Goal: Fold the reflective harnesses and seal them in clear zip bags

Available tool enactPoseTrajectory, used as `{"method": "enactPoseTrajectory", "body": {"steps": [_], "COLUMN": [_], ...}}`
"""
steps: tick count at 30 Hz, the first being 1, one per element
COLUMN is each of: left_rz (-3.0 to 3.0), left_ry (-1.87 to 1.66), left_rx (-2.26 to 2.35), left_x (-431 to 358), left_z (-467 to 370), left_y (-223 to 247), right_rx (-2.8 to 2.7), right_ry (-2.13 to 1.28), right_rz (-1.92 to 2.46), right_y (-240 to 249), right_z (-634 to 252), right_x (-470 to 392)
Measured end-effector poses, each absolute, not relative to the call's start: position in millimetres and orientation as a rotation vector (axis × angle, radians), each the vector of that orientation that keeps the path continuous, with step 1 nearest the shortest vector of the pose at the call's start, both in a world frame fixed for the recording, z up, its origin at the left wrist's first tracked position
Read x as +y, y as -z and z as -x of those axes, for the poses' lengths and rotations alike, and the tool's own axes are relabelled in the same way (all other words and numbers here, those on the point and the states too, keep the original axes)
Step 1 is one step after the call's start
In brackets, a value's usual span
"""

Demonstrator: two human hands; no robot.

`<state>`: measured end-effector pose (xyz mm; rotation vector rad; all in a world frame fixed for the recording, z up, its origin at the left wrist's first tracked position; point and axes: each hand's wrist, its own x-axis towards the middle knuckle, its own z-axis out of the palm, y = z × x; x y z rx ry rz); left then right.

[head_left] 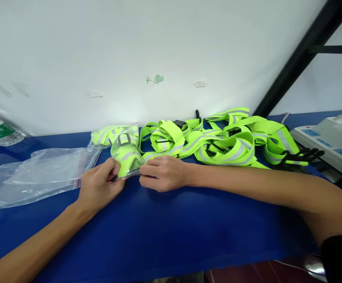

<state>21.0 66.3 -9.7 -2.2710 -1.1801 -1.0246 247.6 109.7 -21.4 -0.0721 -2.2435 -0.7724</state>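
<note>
Between my hands is a clear zip bag (133, 169) with a folded neon-yellow reflective strap (127, 155) and its black buckle inside. My left hand (101, 186) pinches the bag's near left edge, thumb on top. At the other end of the same edge, my right hand (162, 173) is closed on the bag, its fingertips partly hidden. Another bagged strap (104, 135) lies just behind. To the right, several loose reflective straps (226, 145) with grey stripes and black buckles are heaped along the wall.
Flat clear zip bags (47, 173) lie to the left on the blue table (147, 236). A plastic bottle (1, 127) is at the far left. A white power strip (330, 143) sits at the right beside a black metal frame (294, 59). The white wall (123, 59) borders the table's back.
</note>
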Motion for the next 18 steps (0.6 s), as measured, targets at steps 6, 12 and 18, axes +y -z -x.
{"method": "enactPoseTrajectory", "body": {"steps": [6,12,18], "left_rz": [2.258,2.269,2.243], "left_ry": [1.025,1.093,1.147], "left_rx": [-1.174,-1.163,-1.031], "left_x": [68,70,64], "left_z": [-21,-22,-24], "left_y": [10,11,-1], "right_rx": [-2.350,-2.385,-1.808], "right_ry": [0.792,0.539,-0.356], "right_rz": [0.048,0.237,0.820], "right_y": [22,20,14], "right_z": [-244,-237,-198], "right_x": [112,105,75]}}
